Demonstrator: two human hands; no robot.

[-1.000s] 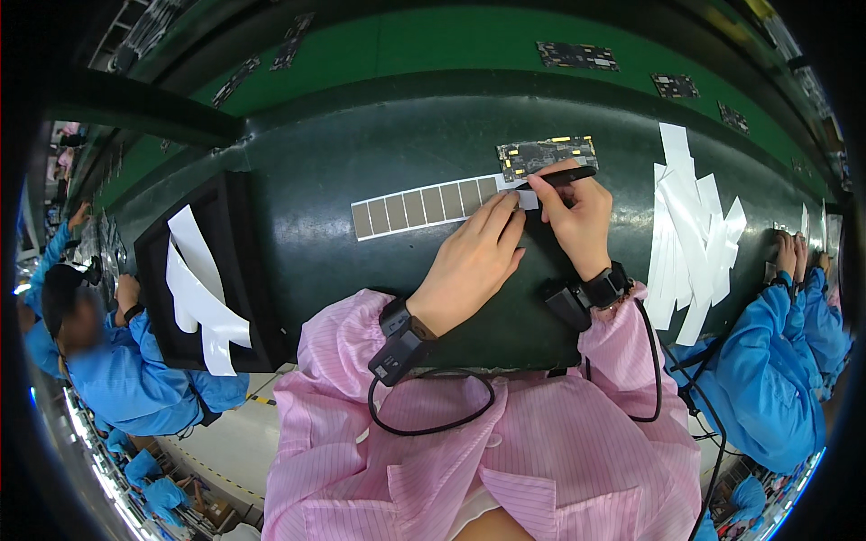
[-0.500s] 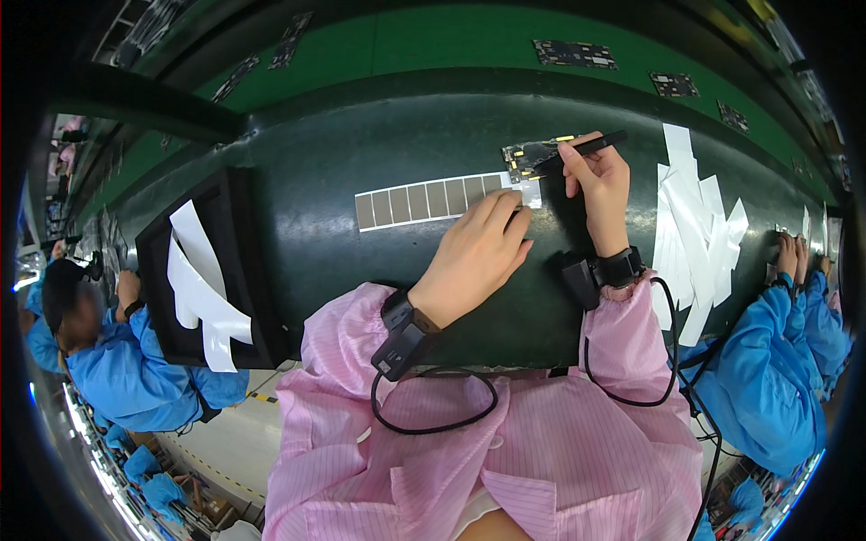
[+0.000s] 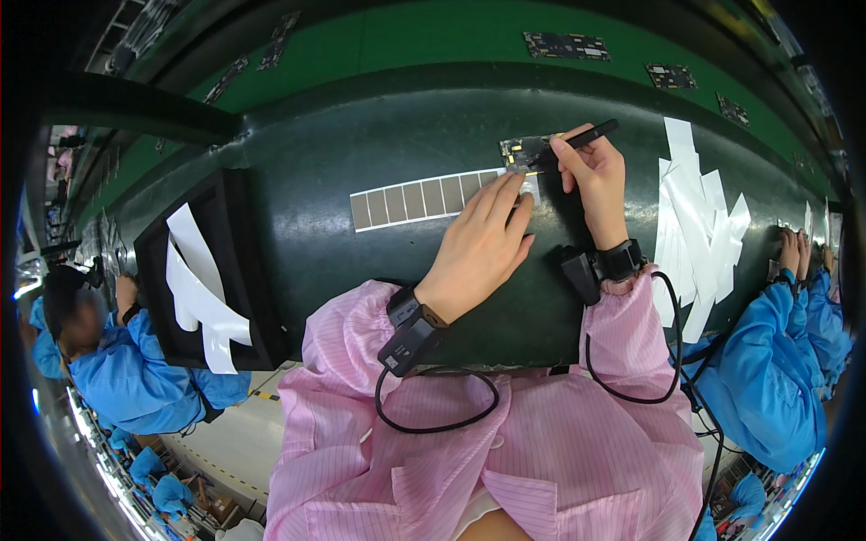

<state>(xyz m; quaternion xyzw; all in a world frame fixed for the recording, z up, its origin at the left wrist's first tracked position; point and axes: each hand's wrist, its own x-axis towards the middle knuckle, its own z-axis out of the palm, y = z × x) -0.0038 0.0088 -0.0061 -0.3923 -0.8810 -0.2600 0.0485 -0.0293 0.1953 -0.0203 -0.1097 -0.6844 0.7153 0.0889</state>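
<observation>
My right hand [image 3: 591,176] grips a black pen-like tool [image 3: 582,140], its tip resting on a small circuit board [image 3: 521,151] on the dark green belt [image 3: 316,153]. My left hand [image 3: 483,239] lies flat with fingers spread, its fingertips pressing the right end of a long strip of grey rectangular stickers [image 3: 419,198] just below the board. Both wrists carry black strap devices with cables.
A black tray [image 3: 230,212] with white backing strips stands at the left. A pile of white paper strips [image 3: 699,225] lies at the right. Further circuit boards [image 3: 566,43] sit on the far green belt. People in blue coats work on both sides.
My right hand has moved up and to the right with the tool, onto the circuit board. My left hand has slid along the strip toward its right end.
</observation>
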